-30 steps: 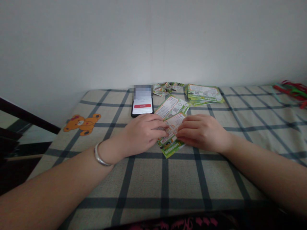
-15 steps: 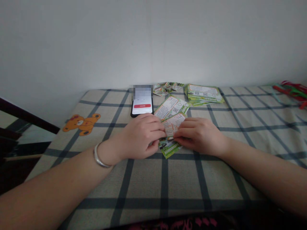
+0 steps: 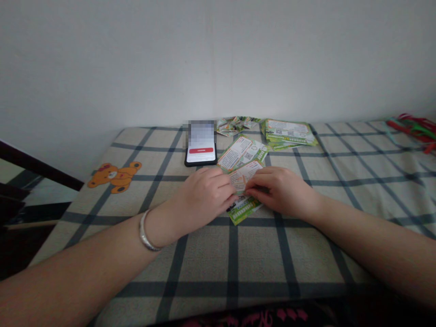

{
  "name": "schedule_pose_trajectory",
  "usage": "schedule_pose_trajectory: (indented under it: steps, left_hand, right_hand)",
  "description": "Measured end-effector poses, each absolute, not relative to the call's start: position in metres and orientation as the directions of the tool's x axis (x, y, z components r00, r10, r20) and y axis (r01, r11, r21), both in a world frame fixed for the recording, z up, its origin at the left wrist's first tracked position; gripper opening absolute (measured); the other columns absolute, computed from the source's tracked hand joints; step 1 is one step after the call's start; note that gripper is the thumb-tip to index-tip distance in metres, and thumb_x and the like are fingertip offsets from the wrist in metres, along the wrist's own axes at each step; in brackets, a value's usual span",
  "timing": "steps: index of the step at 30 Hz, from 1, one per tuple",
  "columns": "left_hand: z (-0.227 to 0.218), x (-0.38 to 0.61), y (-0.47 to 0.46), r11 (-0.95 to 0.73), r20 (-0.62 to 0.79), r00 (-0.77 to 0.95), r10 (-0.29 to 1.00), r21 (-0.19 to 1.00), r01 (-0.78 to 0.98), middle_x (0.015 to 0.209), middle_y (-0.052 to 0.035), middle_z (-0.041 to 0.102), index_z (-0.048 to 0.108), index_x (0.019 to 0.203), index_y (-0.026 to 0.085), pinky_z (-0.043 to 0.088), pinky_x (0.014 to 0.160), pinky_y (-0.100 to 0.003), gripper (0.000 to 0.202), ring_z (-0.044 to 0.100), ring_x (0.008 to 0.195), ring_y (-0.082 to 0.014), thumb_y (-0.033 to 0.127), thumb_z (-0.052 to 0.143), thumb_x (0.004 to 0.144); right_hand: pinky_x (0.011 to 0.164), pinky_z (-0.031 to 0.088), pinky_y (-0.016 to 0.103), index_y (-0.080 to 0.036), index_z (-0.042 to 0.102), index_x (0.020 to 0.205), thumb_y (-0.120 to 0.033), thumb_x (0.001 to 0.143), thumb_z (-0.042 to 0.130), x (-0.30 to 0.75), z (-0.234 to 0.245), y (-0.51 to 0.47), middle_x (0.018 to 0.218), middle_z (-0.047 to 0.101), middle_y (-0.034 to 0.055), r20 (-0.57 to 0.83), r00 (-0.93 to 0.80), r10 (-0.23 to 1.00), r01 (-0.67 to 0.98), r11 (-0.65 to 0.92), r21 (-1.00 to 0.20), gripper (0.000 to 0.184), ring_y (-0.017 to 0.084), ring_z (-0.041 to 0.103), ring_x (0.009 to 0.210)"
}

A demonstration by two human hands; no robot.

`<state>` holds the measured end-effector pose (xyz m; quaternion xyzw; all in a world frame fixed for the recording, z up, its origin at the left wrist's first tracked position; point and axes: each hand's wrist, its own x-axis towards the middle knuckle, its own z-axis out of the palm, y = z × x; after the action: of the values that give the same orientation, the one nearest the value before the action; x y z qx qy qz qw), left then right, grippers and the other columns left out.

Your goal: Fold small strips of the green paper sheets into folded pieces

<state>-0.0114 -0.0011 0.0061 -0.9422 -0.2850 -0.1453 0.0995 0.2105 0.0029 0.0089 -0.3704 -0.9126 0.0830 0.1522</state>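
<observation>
My left hand (image 3: 204, 196) and my right hand (image 3: 282, 190) meet at the middle of a checked cloth, fingertips together on a green and white printed leaflet (image 3: 243, 175). Both hands pinch its edges where the fingers touch. A green strip of the leaflet (image 3: 243, 212) sticks out below the hands. A silver bracelet (image 3: 146, 231) circles my left wrist. Another leaflet (image 3: 242, 152) lies flat just beyond the hands.
A phone (image 3: 201, 144) with a lit screen lies behind my left hand. A stack of green leaflets (image 3: 289, 133) and folded pieces (image 3: 235, 125) sit by the wall. An orange bear print (image 3: 114, 175) marks the cloth (image 3: 211, 254). Red and green strips (image 3: 415, 129) lie far right.
The fingers of both hands have drawn closer together over the leaflet, covering more of it. My left forearm has shifted slightly to the right.
</observation>
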Motion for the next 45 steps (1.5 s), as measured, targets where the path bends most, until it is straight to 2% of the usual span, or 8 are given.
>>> schedule_pose_trajectory:
  steps: [5, 9, 15, 20, 25, 36, 39, 45]
  left_hand:
    - [0.0039, -0.0092, 0.0006, -0.78, 0.374, 0.728, 0.574, -0.02, 0.625, 0.075, -0.0035, 0.065, 0.068, 0.074, 0.016, 0.042, 0.066, -0.032, 0.021, 0.058, 0.073, -0.0182, 0.029, 0.061, 0.089]
    - [0.0022, -0.0093, 0.0029, -0.758, 0.358, 0.701, 0.617, 0.033, 0.651, 0.074, -0.002, 0.066, 0.068, 0.075, 0.017, 0.041, 0.066, -0.032, 0.021, 0.06, 0.073, -0.0187, 0.031, 0.062, 0.088]
    - [0.0029, -0.0086, 0.0039, -0.746, 0.339, 0.69, 0.64, 0.061, 0.663, 0.076, -0.0025, 0.067, 0.068, 0.076, 0.017, 0.042, 0.068, -0.032, 0.019, 0.061, 0.075, -0.0183, 0.029, 0.062, 0.088]
    - [0.0018, -0.0088, 0.0051, -0.744, 0.31, 0.692, 0.652, 0.084, 0.663, 0.078, -0.0031, 0.067, 0.067, 0.078, 0.016, 0.042, 0.068, -0.031, 0.017, 0.061, 0.077, -0.0186, 0.029, 0.061, 0.089]
    - [0.0018, -0.0067, 0.0041, -0.685, 0.289, 0.635, 0.716, 0.116, 0.72, 0.076, -0.0021, 0.067, 0.067, 0.078, 0.018, 0.038, 0.067, -0.032, 0.017, 0.061, 0.075, -0.0196, 0.032, 0.063, 0.088]
    - [0.005, -0.0081, 0.0037, -0.706, 0.292, 0.662, 0.691, 0.071, 0.705, 0.081, -0.0022, 0.068, 0.068, 0.081, 0.018, 0.036, 0.074, -0.033, 0.015, 0.058, 0.081, -0.0196, 0.03, 0.061, 0.089]
    - [0.0051, -0.0087, 0.0037, -0.708, 0.287, 0.672, 0.683, 0.033, 0.705, 0.082, -0.0024, 0.068, 0.068, 0.082, 0.018, 0.036, 0.075, -0.035, 0.016, 0.058, 0.083, -0.0206, 0.03, 0.061, 0.09]
    - [0.0049, -0.0095, 0.0018, -0.718, 0.373, 0.684, 0.626, -0.067, 0.693, 0.084, -0.0025, 0.068, 0.068, 0.083, 0.02, 0.035, 0.078, -0.036, 0.015, 0.056, 0.088, -0.0213, 0.031, 0.06, 0.09]
  right_hand:
    - [0.067, 0.039, 0.027, -0.016, 0.067, 0.083, -0.023, 0.09, 0.055, 0.2084, 0.0081, 0.0032, 0.081, 0.066, 0.0041, 0.214, -0.655, 0.725, 0.685, 0.689, -0.237, 0.015, 0.016, 0.057, 0.075]
    - [0.067, 0.038, 0.027, -0.015, 0.066, 0.084, -0.022, 0.09, 0.055, 0.2074, 0.0076, 0.0038, 0.081, 0.066, 0.0047, 0.214, -0.658, 0.722, 0.685, 0.692, -0.229, 0.015, 0.016, 0.056, 0.076]
    - [0.067, 0.038, 0.027, -0.015, 0.065, 0.083, -0.022, 0.09, 0.056, 0.2056, 0.0069, 0.0057, 0.08, 0.064, 0.0039, 0.198, -0.662, 0.723, 0.683, 0.691, -0.237, 0.013, 0.016, 0.056, 0.075]
    - [0.067, 0.038, 0.026, -0.016, 0.063, 0.083, -0.02, 0.089, 0.057, 0.2071, 0.0043, 0.0076, 0.08, 0.062, 0.0028, 0.236, -0.673, 0.701, 0.647, 0.712, -0.271, 0.01, 0.015, 0.054, 0.076]
    - [0.067, 0.038, 0.025, -0.016, 0.062, 0.083, -0.02, 0.087, 0.059, 0.2072, 0.0039, 0.0077, 0.08, 0.062, 0.0028, 0.229, -0.651, 0.724, 0.656, 0.688, -0.312, 0.007, 0.014, 0.055, 0.075]
    - [0.064, 0.036, 0.025, -0.018, 0.062, 0.082, -0.023, 0.086, 0.06, 0.2063, 0.0025, 0.0083, 0.079, 0.062, 0.0019, 0.204, -0.606, 0.769, 0.7, 0.637, -0.322, 0.006, 0.014, 0.055, 0.072]
    - [0.064, 0.036, 0.026, -0.018, 0.062, 0.082, -0.023, 0.086, 0.059, 0.2054, 0.0029, 0.0081, 0.079, 0.063, 0.002, 0.2, -0.601, 0.774, 0.712, 0.632, -0.306, 0.007, 0.015, 0.055, 0.072]
    - [0.064, 0.036, 0.026, -0.019, 0.062, 0.083, -0.024, 0.086, 0.059, 0.206, 0.0037, 0.0086, 0.08, 0.062, 0.0019, 0.193, -0.597, 0.779, 0.717, 0.625, -0.308, 0.007, 0.015, 0.055, 0.072]
